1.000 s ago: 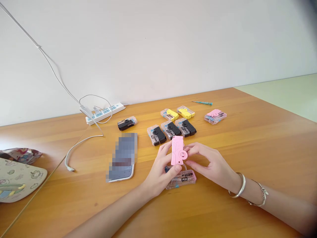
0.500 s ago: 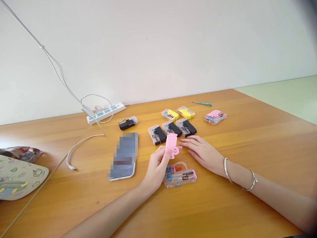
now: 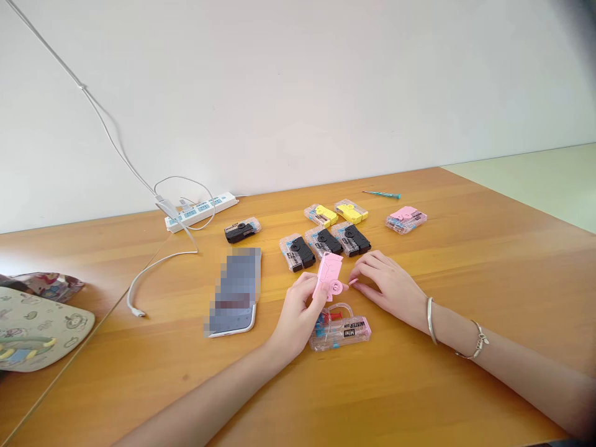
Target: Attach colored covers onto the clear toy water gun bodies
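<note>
My left hand (image 3: 298, 316) is shut on a pink mini water gun (image 3: 328, 274), gripping its lower end and holding it tilted just above the table. The gun's round pink dial (image 3: 334, 287) faces up. My right hand (image 3: 386, 288) rests on the table, and its fingertips sit just right of the dial, apparently not gripping it. Below both hands lies a clear plastic case labelled "MINI WATER GUN" (image 3: 342, 334), holding small red and blue parts.
Clear packs with black guns (image 3: 302, 253) and yellow guns (image 3: 321, 215) stand in rows beyond my hands. A pink pack (image 3: 406, 220) and a small screwdriver (image 3: 382, 195) lie further back. A blurred phone (image 3: 235, 292), power strip (image 3: 200, 212) and white cable (image 3: 158, 264) lie left.
My right hand has let go of the gun and drawn back to the right, then its fingertips have returned near the dial. The pink gun has tilted, and the case now shows its parts.
</note>
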### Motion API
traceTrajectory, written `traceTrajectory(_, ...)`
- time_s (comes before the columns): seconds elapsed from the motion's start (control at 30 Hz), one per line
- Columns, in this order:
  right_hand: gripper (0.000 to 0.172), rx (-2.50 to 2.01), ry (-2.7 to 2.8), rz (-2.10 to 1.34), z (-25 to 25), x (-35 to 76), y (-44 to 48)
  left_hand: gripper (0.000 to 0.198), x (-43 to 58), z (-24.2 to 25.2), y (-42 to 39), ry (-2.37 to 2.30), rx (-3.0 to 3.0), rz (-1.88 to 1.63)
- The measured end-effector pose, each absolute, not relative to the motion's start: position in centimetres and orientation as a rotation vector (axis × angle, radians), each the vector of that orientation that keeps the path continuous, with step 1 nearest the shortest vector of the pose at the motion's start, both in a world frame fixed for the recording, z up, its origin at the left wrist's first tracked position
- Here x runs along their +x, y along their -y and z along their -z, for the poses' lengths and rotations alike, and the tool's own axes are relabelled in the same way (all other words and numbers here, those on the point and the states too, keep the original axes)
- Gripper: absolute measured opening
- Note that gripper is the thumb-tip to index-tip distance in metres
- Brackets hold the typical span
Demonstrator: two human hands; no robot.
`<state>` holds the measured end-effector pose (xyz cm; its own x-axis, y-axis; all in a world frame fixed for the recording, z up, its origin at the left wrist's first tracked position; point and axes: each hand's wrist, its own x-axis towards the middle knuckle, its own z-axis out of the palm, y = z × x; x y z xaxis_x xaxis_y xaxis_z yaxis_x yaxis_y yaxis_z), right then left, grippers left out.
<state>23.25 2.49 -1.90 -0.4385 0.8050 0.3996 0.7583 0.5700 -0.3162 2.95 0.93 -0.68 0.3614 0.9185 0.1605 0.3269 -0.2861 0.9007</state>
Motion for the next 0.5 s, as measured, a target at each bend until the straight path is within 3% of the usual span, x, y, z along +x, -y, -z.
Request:
traceTrajectory(0.3,0.016,-0.977,2.115,-0.159,0.3,22.5,-0.5,0.038,3.1,0.7,-1.1,-1.098,1.917,-0.859)
traceTrajectory(0.5,0.012,-0.965,2.121,-0.087,0.5,22.2,0.0,0.040,3.3,0.7,-1.1,-1.081,1.980,-0.790)
